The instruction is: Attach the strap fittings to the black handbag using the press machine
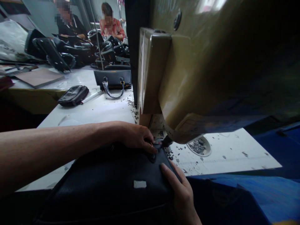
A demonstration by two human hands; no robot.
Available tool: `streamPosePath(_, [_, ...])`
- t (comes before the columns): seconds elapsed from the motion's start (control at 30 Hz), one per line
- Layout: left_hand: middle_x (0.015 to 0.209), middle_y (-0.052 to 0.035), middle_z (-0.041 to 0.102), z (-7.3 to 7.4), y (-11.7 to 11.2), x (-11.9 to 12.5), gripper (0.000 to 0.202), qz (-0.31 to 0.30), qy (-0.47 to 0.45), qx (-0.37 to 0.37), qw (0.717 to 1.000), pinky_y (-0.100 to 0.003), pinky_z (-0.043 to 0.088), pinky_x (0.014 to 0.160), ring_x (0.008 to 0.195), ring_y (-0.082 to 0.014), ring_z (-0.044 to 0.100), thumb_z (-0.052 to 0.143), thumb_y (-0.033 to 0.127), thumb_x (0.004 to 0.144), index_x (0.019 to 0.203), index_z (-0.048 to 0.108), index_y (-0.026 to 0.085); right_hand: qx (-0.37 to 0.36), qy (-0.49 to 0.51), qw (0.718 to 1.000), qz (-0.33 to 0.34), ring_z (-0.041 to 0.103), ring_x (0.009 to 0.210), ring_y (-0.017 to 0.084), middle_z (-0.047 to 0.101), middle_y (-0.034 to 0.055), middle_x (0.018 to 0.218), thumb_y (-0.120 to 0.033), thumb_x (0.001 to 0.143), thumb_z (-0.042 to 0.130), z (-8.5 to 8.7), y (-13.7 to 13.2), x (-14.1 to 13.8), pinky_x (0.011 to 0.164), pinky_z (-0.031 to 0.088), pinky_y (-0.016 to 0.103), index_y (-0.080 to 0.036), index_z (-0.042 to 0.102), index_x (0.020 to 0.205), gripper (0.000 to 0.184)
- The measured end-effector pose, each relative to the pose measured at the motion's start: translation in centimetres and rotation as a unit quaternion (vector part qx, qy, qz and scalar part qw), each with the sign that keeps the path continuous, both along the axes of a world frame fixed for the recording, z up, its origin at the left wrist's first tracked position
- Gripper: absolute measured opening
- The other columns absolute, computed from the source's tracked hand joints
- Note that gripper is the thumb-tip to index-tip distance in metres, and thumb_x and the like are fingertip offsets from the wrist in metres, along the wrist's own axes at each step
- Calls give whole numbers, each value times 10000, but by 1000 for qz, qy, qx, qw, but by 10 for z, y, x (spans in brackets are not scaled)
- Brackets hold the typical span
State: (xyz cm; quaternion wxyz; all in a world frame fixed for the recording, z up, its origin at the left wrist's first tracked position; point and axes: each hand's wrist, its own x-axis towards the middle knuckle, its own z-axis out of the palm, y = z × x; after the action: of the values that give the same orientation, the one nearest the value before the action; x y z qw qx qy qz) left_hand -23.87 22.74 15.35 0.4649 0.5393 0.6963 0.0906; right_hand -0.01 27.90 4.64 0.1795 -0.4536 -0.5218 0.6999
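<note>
A black leather handbag (105,184) lies tilted in front of me, with a small pale rectangular patch (140,184) on its side. My left hand (138,137) reaches across its far edge, fingers closed on the leather near a dark strap tab. My right hand (179,187) grips the right edge, thumb on top and fingers beneath. That far right corner sits under the dark tip (167,141) of a large tan machine head (187,93). Exactly how the tip meets the leather is hard to make out.
The white table (225,153) carries scattered black scraps and a round hole (199,146) full of scraps. Beyond are a black pouch (73,95), another handbag (113,78) and a flat brown board (38,76). Two people sit behind a heap of black bags (77,51).
</note>
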Motion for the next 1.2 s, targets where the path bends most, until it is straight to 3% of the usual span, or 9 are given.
streamPosePath(0.17, [1073,-63,787,4,-4,6,417,23,-3,-11,1000,-273,482,792,962,-230,692,609,504,926,1142,756,178,-43,26,999,9,687,1145,360,773,95,1214,-534,702,853,7,3,-7,901,586,400,-206,796,1158,565])
streamPosePath(0.33, [1074,-57,782,7,-27,27,440,54,40,62,996,-280,490,791,956,-236,706,613,551,932,1178,736,207,-59,83,993,64,702,1021,340,792,88,1061,-570,678,854,23,6,-3,826,570,375,-161,794,1091,584])
streamPosePath(0.47, [1248,-77,744,16,-63,71,553,110,83,118,983,-332,505,941,1123,-288,687,639,568,930,1388,631,259,-19,103,987,125,682,938,291,762,53,982,-547,738,829,34,3,30,774,549,340,-188,766,1105,518])
streamPosePath(0.57, [1386,-67,674,25,-90,107,545,130,114,137,975,-384,469,1069,1271,-314,612,599,565,959,1436,587,302,-13,115,976,187,648,880,253,716,23,924,-502,774,808,44,-3,63,751,522,322,-200,738,1113,460])
streamPosePath(0.7, [1422,-28,644,31,-117,142,484,117,108,144,977,-416,443,1122,1300,-300,585,560,544,990,1443,565,371,-13,183,940,288,620,944,250,690,9,1008,-392,755,819,68,-12,103,857,507,346,-215,698,1213,506])
streamPosePath(0.77, [1421,-15,642,31,-124,154,458,104,96,152,978,-415,450,1116,1295,-291,585,566,525,995,1433,567,391,-9,199,931,307,615,968,258,691,16,1045,-369,749,817,77,-19,120,889,502,359,-209,686,1248,540])
streamPosePath(1.0, [1358,-34,673,26,-116,199,495,92,72,235,965,-419,472,1099,1242,-282,622,682,521,937,1399,601,361,7,164,961,223,610,829,210,697,12,942,-381,788,812,79,-35,178,709,484,289,-197,703,1169,437])
streamPosePath(1.1, [1418,-56,618,20,-110,217,510,110,102,325,934,-430,460,1123,1285,-287,596,687,501,938,1409,586,336,45,136,974,176,628,790,207,714,12,928,-390,788,828,79,-27,201,671,492,288,-208,698,1197,467])
streamPosePath(1.2, [1510,-50,524,7,-120,233,464,165,133,408,888,-454,408,1182,1380,-301,517,649,468,963,1405,577,343,142,99,977,123,676,841,237,743,21,964,-403,799,829,83,-15,225,728,536,322,-221,695,1219,476])
